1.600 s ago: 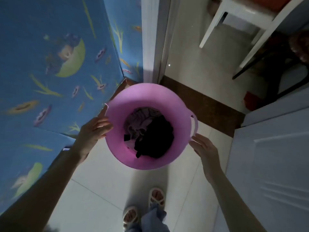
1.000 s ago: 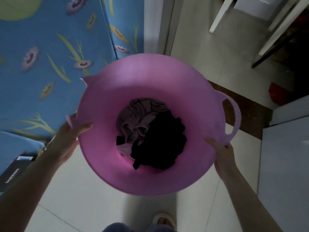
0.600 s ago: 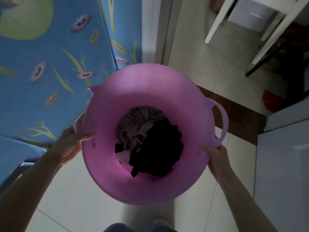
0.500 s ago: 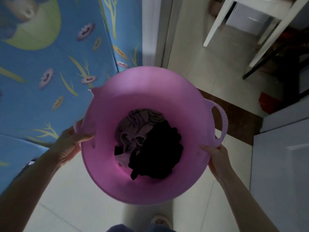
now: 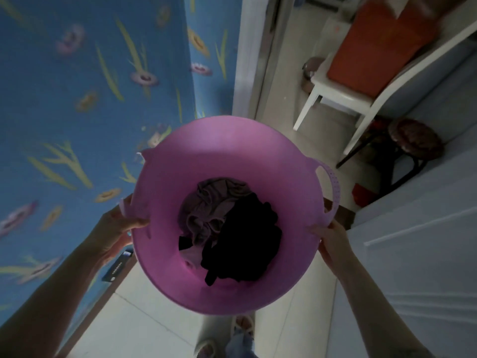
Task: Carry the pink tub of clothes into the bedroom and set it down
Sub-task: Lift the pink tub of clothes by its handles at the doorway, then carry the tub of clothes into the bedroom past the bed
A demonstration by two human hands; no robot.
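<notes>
The pink tub (image 5: 232, 151) is held up in front of me, above the floor, in the middle of the head view. Inside it lie a mauve garment (image 5: 211, 202) and a black garment (image 5: 250, 236). My left hand (image 5: 116, 228) grips the tub's left rim, thumb over the edge. My right hand (image 5: 333, 239) holds the right rim just below the looped handle (image 5: 333, 187). The left handle is mostly hidden behind my left hand.
A bed with a blue flowered cover (image 5: 77, 99) runs along the left. A doorway (image 5: 258, 60) opens ahead, with a white chair (image 5: 343, 96) and a dark round stool (image 5: 413, 140) beyond. A white door (image 5: 413, 254) stands on the right. My feet (image 5: 232, 337) are on pale tiles.
Both hands went from apart beside the tub to gripping its rim, and the tub rose off the floor. Since half a second ago the view has tilted up toward the doorway.
</notes>
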